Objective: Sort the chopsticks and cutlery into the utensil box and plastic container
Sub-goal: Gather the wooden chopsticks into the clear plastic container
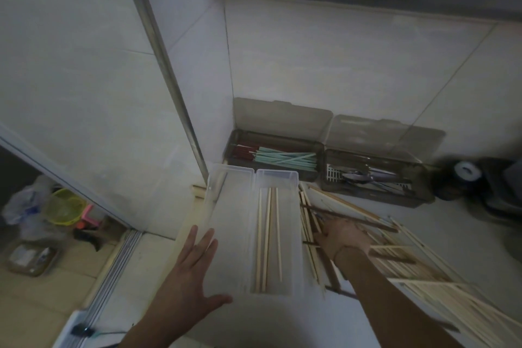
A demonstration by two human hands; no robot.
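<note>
Wooden chopsticks (395, 251) lie beneath the right hand (343, 237), fingers hidden, long axes slanting beside the container (278, 175); left hand (195, 265) hovers open.

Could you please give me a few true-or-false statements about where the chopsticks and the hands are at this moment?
1. The left hand lies flat with straight fingers on the clear container's lid. True.
2. The clear container holds no chopsticks. False: a few wooden chopsticks lie in it.
3. The right hand reaches into the chopstick pile. True.
4. The teal chopsticks lie in the clear container. False: they lie in the left dark box.
5. The right dark box is closed. False: its lid is up.
</note>
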